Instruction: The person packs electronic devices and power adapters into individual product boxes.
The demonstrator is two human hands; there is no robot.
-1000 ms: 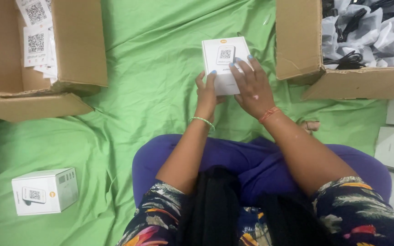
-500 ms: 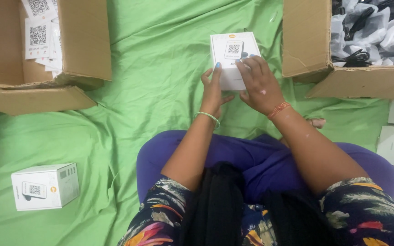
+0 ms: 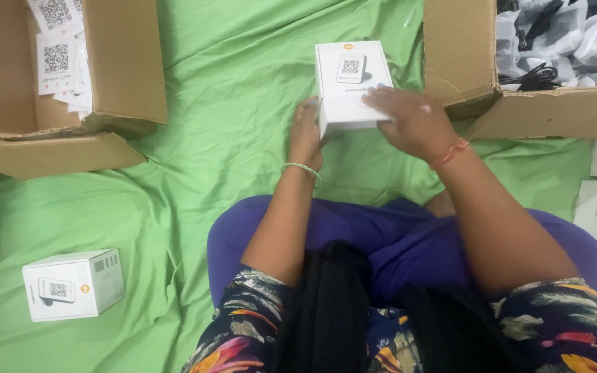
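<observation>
Centrally, white box [image 3: 345,83] lies on green sheet [image 3: 229,103], btwn 2 cardboard cartons. L hand [image 3: 307,135] grips its left edge, fingers clamped; R hand [image 3: 412,121] rests on top, fingers spread flat. 2nd white box [image 3: 74,283] lies well apart, lower left.

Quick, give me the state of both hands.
Left hand: gripping the left edge of the white product box.
Right hand: resting flat on top of the same box, fingers extended.
</observation>
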